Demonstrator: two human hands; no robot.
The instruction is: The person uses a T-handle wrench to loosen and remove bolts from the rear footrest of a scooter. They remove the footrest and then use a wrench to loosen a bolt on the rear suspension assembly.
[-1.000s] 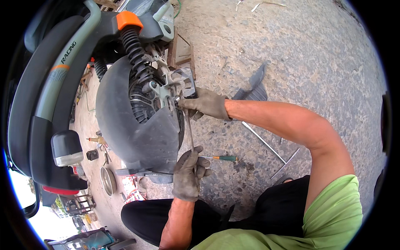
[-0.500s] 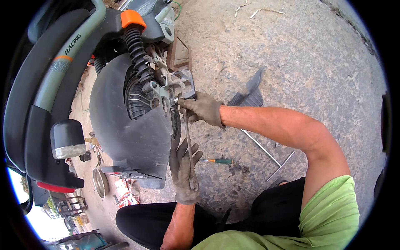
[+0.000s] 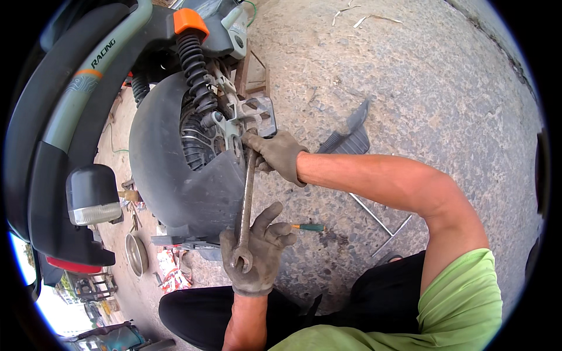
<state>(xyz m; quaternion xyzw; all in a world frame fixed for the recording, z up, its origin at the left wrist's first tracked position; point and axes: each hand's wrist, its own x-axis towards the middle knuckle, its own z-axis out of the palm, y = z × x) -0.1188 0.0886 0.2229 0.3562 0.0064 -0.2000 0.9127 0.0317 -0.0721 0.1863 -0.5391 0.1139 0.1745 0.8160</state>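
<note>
A long steel wrench [image 3: 248,190] runs down from the rear axle area of a scooter, its upper end at the silver-grey bracket [image 3: 231,126] beside the wheel. My right hand [image 3: 279,153], in a grey work glove, is closed around the wrench's upper end, so that its contact with any nut is hidden. My left hand [image 3: 263,257], gloved too, lies palm up behind the open jaw at the lower end. Its fingers are spread and do not wrap round the wrench. The dark rear fender [image 3: 170,158] is just left of both hands.
A black spring shock absorber [image 3: 196,70] rises above the bracket. On the concrete floor lie a green-handled screwdriver [image 3: 310,227], a metal T-handle tool [image 3: 380,222] and a dark plastic piece [image 3: 350,134]. A metal bowl [image 3: 136,255] stands beyond the fender, near the turn signal [image 3: 92,196].
The wrench's lower end has swung left toward the fender. My left hand has moved left with it, its fingers now spread wider. My right hand stays near the bracket, slightly shifted left.
</note>
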